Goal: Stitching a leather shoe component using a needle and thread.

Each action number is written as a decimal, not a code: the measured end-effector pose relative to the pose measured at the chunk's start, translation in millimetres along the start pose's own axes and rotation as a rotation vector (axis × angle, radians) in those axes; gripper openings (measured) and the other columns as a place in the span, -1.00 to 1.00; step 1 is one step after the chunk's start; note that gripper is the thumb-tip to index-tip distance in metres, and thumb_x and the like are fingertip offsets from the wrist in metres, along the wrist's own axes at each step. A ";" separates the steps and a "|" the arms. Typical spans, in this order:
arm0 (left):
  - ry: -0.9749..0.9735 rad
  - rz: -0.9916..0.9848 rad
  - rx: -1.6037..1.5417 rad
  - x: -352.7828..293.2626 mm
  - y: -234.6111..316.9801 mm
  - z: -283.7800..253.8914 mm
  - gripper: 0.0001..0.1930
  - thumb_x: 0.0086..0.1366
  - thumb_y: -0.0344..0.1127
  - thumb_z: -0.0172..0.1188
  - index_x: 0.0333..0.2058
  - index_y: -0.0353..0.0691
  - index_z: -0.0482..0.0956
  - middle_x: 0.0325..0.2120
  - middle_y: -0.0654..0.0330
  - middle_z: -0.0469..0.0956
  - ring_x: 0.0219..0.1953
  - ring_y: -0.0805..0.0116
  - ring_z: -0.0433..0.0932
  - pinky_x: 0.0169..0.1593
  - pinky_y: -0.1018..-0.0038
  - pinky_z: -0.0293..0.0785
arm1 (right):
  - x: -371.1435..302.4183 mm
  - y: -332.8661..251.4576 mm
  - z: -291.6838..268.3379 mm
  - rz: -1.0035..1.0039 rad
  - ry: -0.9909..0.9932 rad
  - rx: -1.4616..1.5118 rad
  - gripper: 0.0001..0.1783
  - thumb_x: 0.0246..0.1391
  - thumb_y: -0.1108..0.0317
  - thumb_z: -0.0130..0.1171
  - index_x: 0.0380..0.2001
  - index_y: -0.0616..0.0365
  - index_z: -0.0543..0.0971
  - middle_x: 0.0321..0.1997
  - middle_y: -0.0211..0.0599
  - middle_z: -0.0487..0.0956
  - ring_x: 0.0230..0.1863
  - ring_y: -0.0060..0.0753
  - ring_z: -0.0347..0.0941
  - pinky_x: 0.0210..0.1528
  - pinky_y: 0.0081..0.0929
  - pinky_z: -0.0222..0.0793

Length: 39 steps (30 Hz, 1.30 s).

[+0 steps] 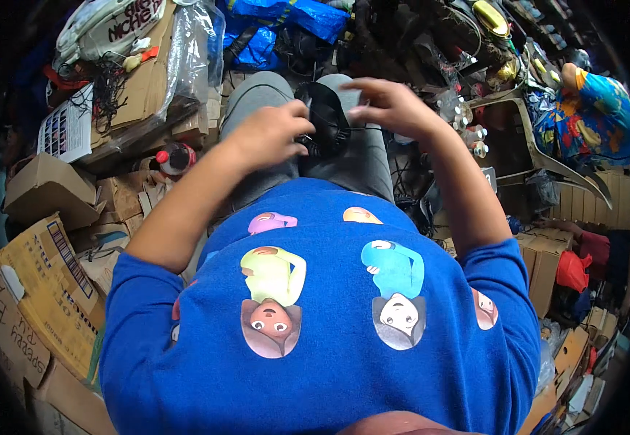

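Note:
A black, rounded, shoe-like object (pixel 327 119) with a glossy dark hollow rests between my knees on my grey trousers (pixel 257 92); its exact kind is unclear. At its left edge is my left hand (pixel 275 134), fingers curled in and slightly blurred. Whatever those fingers pinch, if anything, is hidden. My right hand (pixel 395 107) hovers over the right knee, beside the object's upper right side. Its thumb and fingers are spread apart, smeared a little by motion, and nothing shows between them. A thin dark cord (pixel 364 129) runs from the object's right side across my thigh.
Flattened cardboard with clear plastic (pixel 193 65), an open carton (pixel 52 190) and a red-capped bottle (pixel 176 159) crowd the left. Small clear bottles (pixel 476 134) and a plastic chair frame (pixel 500 119) stand at right. Blue sheeting (pixel 297 20) lies ahead; another person's colourful clothing (pixel 605 119) shows far right.

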<state>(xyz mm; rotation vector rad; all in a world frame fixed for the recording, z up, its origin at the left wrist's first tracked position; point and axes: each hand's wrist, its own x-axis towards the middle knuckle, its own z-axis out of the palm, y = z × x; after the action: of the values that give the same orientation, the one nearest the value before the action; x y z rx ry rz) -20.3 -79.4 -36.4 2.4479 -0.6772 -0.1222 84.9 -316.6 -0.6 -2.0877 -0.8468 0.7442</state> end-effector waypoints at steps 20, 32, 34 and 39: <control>0.130 0.084 0.391 10.7 6.6 38.9 -0.61 -0.09 -0.15 0.36 -0.29 -0.08 0.42 -0.31 0.18 0.45 -0.34 0.17 0.53 -0.28 0.25 0.41 | -21.3 32.7 38.4 0.366 0.123 0.208 -0.67 0.07 0.10 0.17 -0.45 0.19 0.53 -0.60 -0.56 0.40 -0.55 -0.67 0.22 -0.50 -0.60 0.16; 0.117 0.199 0.215 32.4 17.7 48.6 -0.71 0.06 -0.09 0.22 -0.39 -0.17 0.42 -0.47 0.12 0.43 -0.46 0.11 0.51 -0.35 0.25 0.42 | -9.0 47.9 11.9 0.266 -0.071 0.203 -0.72 0.14 0.16 0.12 -0.43 0.18 0.52 -0.52 -0.68 0.40 -0.42 -0.80 0.23 -0.36 -0.69 0.20; 0.031 0.142 0.213 35.3 15.5 36.5 -0.71 0.08 -0.09 0.21 -0.39 -0.18 0.47 -0.48 0.10 0.46 -0.42 0.10 0.52 -0.32 0.25 0.43 | -5.1 45.2 27.2 0.253 0.045 0.125 -0.78 0.07 0.25 0.21 -0.41 0.20 0.51 -0.54 -0.66 0.42 -0.44 -0.79 0.25 -0.38 -0.70 0.19; 0.167 -0.052 -0.296 43.5 -18.5 13.9 -0.84 0.10 -0.27 0.22 -0.38 -0.23 0.61 -0.45 0.10 0.54 -0.34 0.18 0.53 -0.23 0.36 0.43 | -11.1 16.6 30.5 0.143 0.382 -0.034 -0.62 -0.09 0.11 0.31 -0.45 0.25 0.51 -0.58 -0.29 0.49 -0.53 -0.46 0.39 -0.45 -0.45 0.31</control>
<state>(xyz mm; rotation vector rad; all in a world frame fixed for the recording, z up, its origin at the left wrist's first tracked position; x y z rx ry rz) 22.3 -95.2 -55.4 2.1630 -0.4850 -0.0349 61.4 -320.5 -28.2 -2.2397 -0.5068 0.3833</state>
